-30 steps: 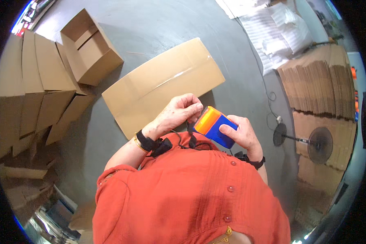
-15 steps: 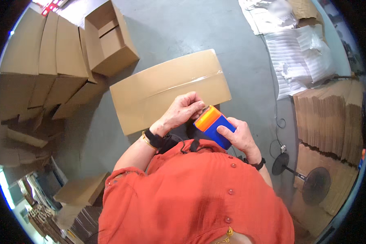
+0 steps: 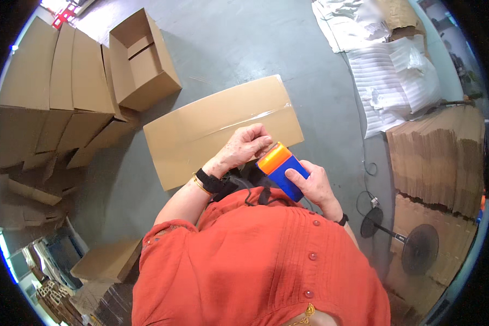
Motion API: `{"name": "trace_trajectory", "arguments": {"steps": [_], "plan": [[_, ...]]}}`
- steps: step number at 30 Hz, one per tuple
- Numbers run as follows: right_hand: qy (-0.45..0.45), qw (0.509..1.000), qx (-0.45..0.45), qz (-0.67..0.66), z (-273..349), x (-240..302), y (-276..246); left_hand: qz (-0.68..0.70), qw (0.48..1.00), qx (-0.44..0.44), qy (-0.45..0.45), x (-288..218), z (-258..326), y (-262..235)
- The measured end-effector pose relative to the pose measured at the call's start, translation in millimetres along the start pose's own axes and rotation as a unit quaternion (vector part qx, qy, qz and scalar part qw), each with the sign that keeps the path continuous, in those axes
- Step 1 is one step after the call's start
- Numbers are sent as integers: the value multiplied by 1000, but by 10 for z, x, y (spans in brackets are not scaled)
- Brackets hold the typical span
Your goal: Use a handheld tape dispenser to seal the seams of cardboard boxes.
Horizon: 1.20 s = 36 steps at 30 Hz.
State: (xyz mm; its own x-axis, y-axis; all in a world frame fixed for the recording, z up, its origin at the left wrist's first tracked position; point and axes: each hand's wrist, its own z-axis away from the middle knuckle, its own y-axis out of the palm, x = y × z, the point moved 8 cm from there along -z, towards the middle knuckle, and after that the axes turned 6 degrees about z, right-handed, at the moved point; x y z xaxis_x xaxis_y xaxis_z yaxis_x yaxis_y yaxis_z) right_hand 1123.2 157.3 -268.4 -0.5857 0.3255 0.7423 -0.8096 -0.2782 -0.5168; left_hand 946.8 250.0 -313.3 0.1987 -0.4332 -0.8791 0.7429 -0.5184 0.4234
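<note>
In front of my body, my right hand (image 3: 314, 183) grips a blue and orange block-shaped case (image 3: 284, 173), thumb flat on its blue face. The case is tilted, its orange end pointing up and to the left. My left hand (image 3: 248, 145) is closed in a pinch right beside that orange end. What its fingertips hold, if anything, is too small or hidden to make out. Just beyond both hands a closed cardboard box (image 3: 223, 120) lies on the floor, with a strip of clear tape along its top.
An open, empty carton (image 3: 153, 81) stands at the far left, beside a row of large cartons (image 3: 60, 103). On the right are stacked flat cardboard sheets (image 3: 434, 157), white foam wrap (image 3: 377, 81) and a dumbbell-shaped stand with black discs (image 3: 420, 249). A cable (image 3: 364, 136) trails along the floor.
The view has shifted slightly, so the box and surroundings sit a little lower and further left. Both hands keep nearly the same hold, with the case turned a little.
</note>
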Motion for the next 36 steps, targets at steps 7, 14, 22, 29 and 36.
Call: {"name": "trace_trajectory", "arguments": {"steps": [7, 14, 22, 29, 36], "plan": [[22, 999, -26, 15, -11, 185, 92, -18, 999, 32, 4, -179, -61, -173], [27, 997, -65, 5, -8, 467, 179, -22, 999, 46, 14, -367, -108, -319], [35, 995, -94, 14, -11, 540, 251, -35, 997, 64, 8, -405, -152, -400], [35, 991, -126, 1, -31, 599, 324, -33, 995, 92, 16, -395, -233, -484], [47, 988, -148, -10, -3, 586, 325, -55, 994, 92, -2, -392, -301, -470]]}}
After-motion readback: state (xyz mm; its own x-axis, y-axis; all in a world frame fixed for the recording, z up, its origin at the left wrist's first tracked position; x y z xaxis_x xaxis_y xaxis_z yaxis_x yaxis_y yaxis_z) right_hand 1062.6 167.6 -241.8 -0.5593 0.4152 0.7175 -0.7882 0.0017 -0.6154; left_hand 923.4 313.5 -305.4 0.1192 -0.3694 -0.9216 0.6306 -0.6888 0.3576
